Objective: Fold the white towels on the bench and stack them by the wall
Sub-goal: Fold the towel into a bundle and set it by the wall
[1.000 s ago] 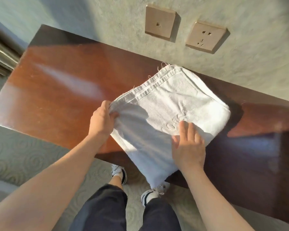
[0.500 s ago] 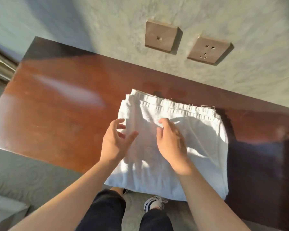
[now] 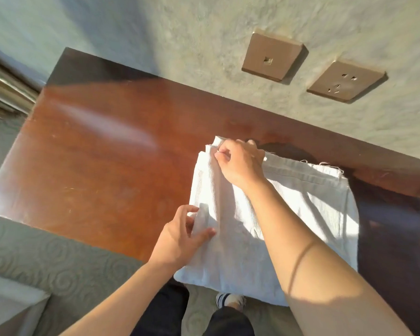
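Right grip (image 3: 240, 163) pinches white towel (image 3: 301, 214) at far-left corner, left grip (image 3: 182, 236) pinches near-left edge (frayed hem, no legible writing); near end overhangs bench (image 3: 102, 161).

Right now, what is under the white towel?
The white towel lies on the brown wooden bench, and its near edge hangs over the front. The left hand and right hand pinch its left edge. Whatever lies beneath the cloth is covered.

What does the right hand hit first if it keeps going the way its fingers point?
Probably bare bench top: the right hand grips the towel at its far-left corner, fingers pointing left. Depth is unclear.
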Tool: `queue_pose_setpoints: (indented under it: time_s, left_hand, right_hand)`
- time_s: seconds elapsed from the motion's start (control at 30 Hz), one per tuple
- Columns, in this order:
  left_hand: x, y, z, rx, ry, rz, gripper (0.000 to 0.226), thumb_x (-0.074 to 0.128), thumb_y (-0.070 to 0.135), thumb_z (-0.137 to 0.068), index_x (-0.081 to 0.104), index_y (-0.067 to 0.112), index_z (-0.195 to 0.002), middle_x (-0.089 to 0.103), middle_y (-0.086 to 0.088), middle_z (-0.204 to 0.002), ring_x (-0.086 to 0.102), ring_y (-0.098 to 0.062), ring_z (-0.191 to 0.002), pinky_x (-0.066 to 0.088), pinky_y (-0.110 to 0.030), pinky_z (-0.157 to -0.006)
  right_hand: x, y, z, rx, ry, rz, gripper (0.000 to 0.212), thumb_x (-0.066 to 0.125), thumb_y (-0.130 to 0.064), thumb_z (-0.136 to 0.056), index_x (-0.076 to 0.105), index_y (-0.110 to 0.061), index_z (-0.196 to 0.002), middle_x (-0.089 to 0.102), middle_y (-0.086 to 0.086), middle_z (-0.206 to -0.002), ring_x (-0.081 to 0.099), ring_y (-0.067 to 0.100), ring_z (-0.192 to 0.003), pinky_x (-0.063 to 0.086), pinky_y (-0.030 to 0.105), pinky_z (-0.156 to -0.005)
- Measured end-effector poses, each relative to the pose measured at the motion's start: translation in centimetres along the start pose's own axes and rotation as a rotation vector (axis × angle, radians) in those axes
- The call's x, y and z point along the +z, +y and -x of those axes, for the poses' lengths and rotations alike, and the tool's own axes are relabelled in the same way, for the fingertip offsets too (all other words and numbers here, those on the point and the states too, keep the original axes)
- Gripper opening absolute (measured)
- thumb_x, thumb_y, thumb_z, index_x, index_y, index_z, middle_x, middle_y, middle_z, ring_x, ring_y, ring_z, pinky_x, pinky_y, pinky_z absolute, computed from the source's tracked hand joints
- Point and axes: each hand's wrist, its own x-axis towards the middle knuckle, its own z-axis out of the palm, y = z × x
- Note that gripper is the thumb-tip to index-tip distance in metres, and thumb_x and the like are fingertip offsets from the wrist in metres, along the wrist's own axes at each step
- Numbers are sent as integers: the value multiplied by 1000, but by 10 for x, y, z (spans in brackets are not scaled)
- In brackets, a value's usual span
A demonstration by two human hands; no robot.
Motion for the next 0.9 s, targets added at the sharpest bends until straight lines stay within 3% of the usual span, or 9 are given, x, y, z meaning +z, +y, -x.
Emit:
queue_pose_setpoints:
  time_s: [0.07, 0.17, 0.27, 0.37, 0.53, 0.67, 0.77, 0.83, 0.9]
  left_hand:
    - [0, -2, 2, 2, -6, -2, 66, 63, 75, -76, 39, 37, -124, 61, 8, -76, 58, -5, -61, 49, -23, -53]
    - [1, -8, 8, 1, -36, -70, 65, 63, 79, -71, 38, 36, -113, 47, 9, -65, 45, -5, -51, 37, -18, -49]
    - [4, -17, 15, 47, 13, -103, 52, 74, 59, -80, 38, 21, -78, 37, 8, -60, 33, -9, -50, 32, -23, -50]
    - [4, -25, 26, 137, 51, 22, 54, 61, 59, -89, 40, 10, -80, 29, 7, -58, 29, -10, -53, 27, -25, -50]
    - [3, -15, 44, 169, 142, 149, 49, 47, 63, -93, 25, 23, -73, 25, 10, -53, 21, -9, -50, 19, -21, -46]
    - [7, -8, 59, 292, 238, 79, 35, 42, 63, -99, 30, 38, -77, 28, 10, -51, 23, -9, -43, 18, -13, -43]
    - [16, -25, 66, 84, 262, 77, 35, 41, 60, -97, 42, 30, -78, 26, 6, -50, 25, -13, -46, 22, -22, -47]
    - [20, -36, 63, -59, 281, 154, 42, 49, 51, -96, 34, 20, -70, 25, 7, -56, 25, -13, -53, 24, -28, -51]
    - [20, -41, 59, -100, 280, 145, 45, 55, 36, -100, 27, 20, -69, 25, 8, -57, 25, -13, -54, 25, -26, -51]
  right_hand:
    - [-6, -1, -3, -65, 30, -194, 16, 56, -28, -97, 56, -24, -82, 62, -9, -91, 52, 23, -97, 33, 36, -82]
    - [-8, 2, -8, -22, 74, -370, 15, 56, -19, -97, 51, -19, -83, 60, -4, -92, 54, 20, -92, 39, 31, -80]
    - [0, 2, -12, 57, 61, -263, 13, 50, -19, -101, 51, -18, -88, 62, 6, -102, 56, 28, -99, 38, 32, -82]
    - [9, -5, -11, 29, 77, -79, 13, 43, -22, -104, 51, -18, -95, 63, 7, -104, 57, 35, -100, 43, 44, -84]
    - [17, -11, -3, 5, 125, 112, 15, 37, -27, -107, 50, -20, -105, 58, 4, -109, 51, 30, -108, 38, 45, -86]
    - [20, -17, 12, -31, 320, 65, 30, 36, -36, -105, 58, -16, -102, 59, 9, -98, 55, 35, -95, 43, 48, -81]
    - [32, -14, 24, -56, 263, 26, 29, 37, -36, -107, 56, -15, -104, 58, 9, -100, 55, 34, -98, 43, 50, -92]
    - [45, -12, 23, -63, 165, 110, 30, 35, -39, -105, 54, -16, -109, 58, 9, -112, 51, 33, -115, 34, 53, -107]
    - [54, -9, 20, -72, 155, 173, 34, 35, -43, -103, 54, -18, -117, 58, 12, -120, 49, 34, -120, 32, 51, -110]
